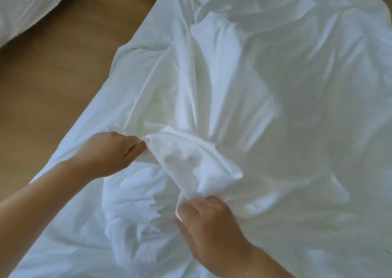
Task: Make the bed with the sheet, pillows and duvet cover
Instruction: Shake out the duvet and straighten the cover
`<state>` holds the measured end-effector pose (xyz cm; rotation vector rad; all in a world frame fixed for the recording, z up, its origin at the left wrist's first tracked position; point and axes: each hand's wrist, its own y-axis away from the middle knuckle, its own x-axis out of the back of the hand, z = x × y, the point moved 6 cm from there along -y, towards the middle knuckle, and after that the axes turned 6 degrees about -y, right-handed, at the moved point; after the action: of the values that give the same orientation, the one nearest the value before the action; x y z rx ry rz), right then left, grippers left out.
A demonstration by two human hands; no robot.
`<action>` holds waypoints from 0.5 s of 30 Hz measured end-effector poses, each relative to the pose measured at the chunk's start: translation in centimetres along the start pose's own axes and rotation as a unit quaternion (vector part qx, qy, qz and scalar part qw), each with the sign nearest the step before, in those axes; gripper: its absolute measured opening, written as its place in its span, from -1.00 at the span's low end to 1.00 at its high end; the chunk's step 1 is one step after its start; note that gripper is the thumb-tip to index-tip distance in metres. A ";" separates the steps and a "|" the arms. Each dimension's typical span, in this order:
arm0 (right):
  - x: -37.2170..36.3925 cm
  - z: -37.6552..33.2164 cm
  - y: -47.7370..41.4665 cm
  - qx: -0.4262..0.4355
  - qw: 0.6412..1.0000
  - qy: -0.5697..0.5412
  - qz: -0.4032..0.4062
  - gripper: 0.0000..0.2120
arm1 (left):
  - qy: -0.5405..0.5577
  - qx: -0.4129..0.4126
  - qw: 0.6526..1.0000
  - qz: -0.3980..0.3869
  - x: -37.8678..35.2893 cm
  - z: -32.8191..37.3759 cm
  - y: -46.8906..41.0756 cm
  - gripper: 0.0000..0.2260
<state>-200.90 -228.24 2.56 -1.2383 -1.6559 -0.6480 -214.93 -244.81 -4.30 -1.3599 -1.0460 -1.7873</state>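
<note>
- The white cloth point(286, 86) lies rumpled over the bed point(129, 50), and most of it spreads far and right of both hands. It is probably the duvet cover, though it cannot be told apart from the sheet for certain.
- A gathered fold point(191, 159) of that cloth is lifted between the hands. Its long axis runs on a diagonal from far-left to near-right.
- The left hand point(110, 152) holds the far-left end of the fold, its grip pinched together on the cloth with thumb and fingers. It is the hand closer to the bed's left edge and the wooden floor point(53, 76).
- The right hand point(209, 222) holds the near end, with its fingers curled round the cloth there. It sits nearer the person and further right.
- My judgement is that the coming move is a pull or spread. Because the loose bulk lies far and right, drawing the hands apart along the fold's axis should open it out.
- More white bedding point(27, 4) lies at the far left, across the floor. The picture is too blurred to name it.
</note>
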 end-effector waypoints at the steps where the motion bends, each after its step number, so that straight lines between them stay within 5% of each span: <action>1: -0.7 -1.0 0.5 -0.009 1.000 -0.010 -0.006 -0.66 | -0.004 -0.011 1.000 0.028 -0.2 -0.8 0.7 -0.63; 4: -1.3 -0.4 0.3 -0.066 0.998 -0.005 -0.005 -0.77 | 0.060 0.007 0.992 0.108 -2.6 -2.4 3.1 -0.72; 6: -1.9 0.2 -0.1 -0.086 0.996 0.007 0.005 -0.80 | 0.158 0.149 0.976 0.018 -7.0 -3.2 4.4 -0.56; 9: -3.5 0.2 -0.2 -0.110 0.994 0.010 0.023 -0.77 | 0.340 0.311 0.884 -0.077 -12.3 -1.8 6.3 -0.25; 13: -3.5 0.8 -0.5 -0.168 0.984 0.000 0.065 -0.73 | 0.561 0.267 0.764 -0.175 -12.5 4.6 7.3 -0.40; 15: -2.6 1.4 -1.0 -0.216 0.973 -0.032 0.069 -0.77 | 0.591 0.252 0.745 -0.180 -11.7 8.7 9.6 -0.60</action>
<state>-202.20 -228.54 -0.29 -1.6833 -1.5075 -0.9206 -199.93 -241.28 -12.40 0.4143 -0.9012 -1.8793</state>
